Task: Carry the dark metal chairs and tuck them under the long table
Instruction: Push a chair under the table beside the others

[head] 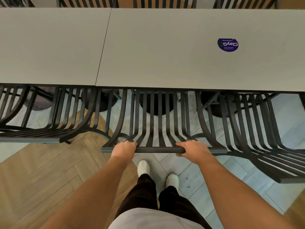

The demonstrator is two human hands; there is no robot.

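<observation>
Right now the dark metal chair [156, 123] in the middle stands with its seat already partly under the near edge of the long grey worktop [165, 63], its slatted back curving up towards the person who grips it. Both hands are clamped on the round top rail [158, 149], well apart: the left hand [124, 148] near the rail's left end, the right hand [192, 150] near its right end, fingers wrapped over the bar.

From where I stand, the risk looks to be in the last push. The chair sits between two neighbours, one chair [49, 119] on its left and another chair [257, 129] on its right, and their curved frames come very near its own. A skewed shove could make the frames catch or scrape. Round dark pedestal bases [156, 104] show under the worktop too, and the chair's front legs might knock one if it goes in too far. The person's white shoes [143, 167] stand just behind the rail, close to where the rear legs would be.

The chair itself is of flat dark bands, running from seat up into the back, with open gaps showing the pale tile and the herringbone wood floor [49, 171] beneath. A purple round sticker [227, 44] lies on the worktop, off to the right.
</observation>
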